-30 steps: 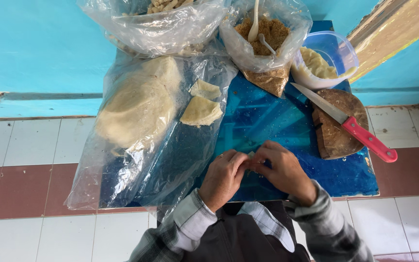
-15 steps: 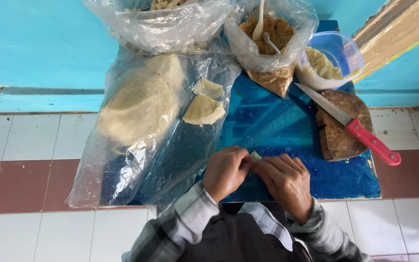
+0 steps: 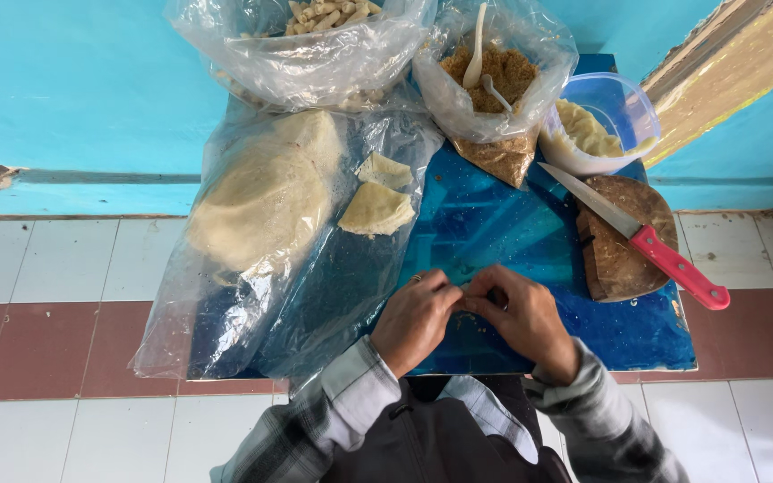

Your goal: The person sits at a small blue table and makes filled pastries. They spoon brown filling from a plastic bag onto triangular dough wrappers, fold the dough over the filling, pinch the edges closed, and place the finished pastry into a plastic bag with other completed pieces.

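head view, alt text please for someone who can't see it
Left hand and right hand pinch something small together over a blue table, beside bagged flat dough and a red-handled knife on a wooden board.

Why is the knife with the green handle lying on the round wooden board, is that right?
Not quite. The head view shows the knife lying across the round wooden board, just as you say, but its handle is red, not green. Both hands, left hand and right hand, are away from it, pinching something small together.
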A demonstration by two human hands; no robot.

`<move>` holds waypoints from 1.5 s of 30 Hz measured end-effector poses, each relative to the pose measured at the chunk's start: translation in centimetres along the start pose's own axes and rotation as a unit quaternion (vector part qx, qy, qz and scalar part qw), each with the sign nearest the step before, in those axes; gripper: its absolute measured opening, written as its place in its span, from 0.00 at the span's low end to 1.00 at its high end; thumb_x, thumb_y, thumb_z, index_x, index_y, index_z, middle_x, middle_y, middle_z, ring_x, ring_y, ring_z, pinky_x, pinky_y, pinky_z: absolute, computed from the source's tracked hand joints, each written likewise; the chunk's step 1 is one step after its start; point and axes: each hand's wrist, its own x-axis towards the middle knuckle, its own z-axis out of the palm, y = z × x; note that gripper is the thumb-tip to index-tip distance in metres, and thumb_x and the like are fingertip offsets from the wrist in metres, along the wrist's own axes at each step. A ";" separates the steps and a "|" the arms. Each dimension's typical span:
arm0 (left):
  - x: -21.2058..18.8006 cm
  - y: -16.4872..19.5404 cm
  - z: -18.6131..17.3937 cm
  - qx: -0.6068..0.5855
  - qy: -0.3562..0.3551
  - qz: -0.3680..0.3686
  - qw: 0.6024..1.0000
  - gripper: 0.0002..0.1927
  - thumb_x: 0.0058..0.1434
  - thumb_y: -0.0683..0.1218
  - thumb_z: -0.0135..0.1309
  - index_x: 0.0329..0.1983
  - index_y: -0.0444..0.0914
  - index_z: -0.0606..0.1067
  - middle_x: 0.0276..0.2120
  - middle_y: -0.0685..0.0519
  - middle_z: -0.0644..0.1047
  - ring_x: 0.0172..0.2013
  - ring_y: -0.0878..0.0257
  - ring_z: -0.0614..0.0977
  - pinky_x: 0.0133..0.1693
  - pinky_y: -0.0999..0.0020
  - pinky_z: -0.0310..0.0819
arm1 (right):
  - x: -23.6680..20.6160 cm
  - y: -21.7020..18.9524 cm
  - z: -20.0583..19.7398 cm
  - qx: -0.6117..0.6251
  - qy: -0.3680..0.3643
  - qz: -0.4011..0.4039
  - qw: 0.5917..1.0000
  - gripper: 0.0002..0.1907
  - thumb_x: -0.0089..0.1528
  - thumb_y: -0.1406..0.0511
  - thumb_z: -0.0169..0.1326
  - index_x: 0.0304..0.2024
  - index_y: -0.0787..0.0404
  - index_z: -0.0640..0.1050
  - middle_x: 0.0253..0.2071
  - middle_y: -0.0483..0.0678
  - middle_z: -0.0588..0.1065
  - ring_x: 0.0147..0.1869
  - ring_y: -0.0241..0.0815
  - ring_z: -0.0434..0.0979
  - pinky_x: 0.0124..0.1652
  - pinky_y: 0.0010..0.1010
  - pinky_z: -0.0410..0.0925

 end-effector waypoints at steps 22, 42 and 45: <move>1.0 -0.1 0.0 0.071 -0.019 0.009 0.997 0.09 0.55 0.33 0.57 0.39 0.35 0.76 0.38 0.46 0.74 0.42 0.49 0.78 0.46 0.57 0.76 | -0.7 -0.5 0.4 -0.034 0.102 -0.084 0.991 0.06 0.60 0.66 0.61 0.39 0.59 0.81 0.38 0.45 0.79 0.41 0.46 0.80 0.39 0.35 0.71; 2.1 -0.5 -0.1 0.049 0.031 0.016 0.998 0.08 0.60 0.36 0.57 0.42 0.32 0.74 0.39 0.45 0.72 0.42 0.48 0.77 0.42 0.56 0.75 | -0.7 -2.1 -0.6 -0.250 0.114 -0.189 0.943 0.14 0.59 0.66 0.61 0.48 0.55 0.83 0.48 0.42 0.80 0.49 0.43 0.78 0.44 0.36 0.66; 2.3 -0.7 0.4 0.061 0.043 0.004 0.997 0.08 0.61 0.36 0.55 0.43 0.32 0.73 0.40 0.45 0.71 0.44 0.48 0.78 0.43 0.57 0.76 | 0.1 -1.9 -1.0 -0.271 0.105 -0.183 0.939 0.19 0.56 0.62 0.62 0.49 0.57 0.82 0.49 0.45 0.79 0.49 0.46 0.76 0.43 0.37 0.65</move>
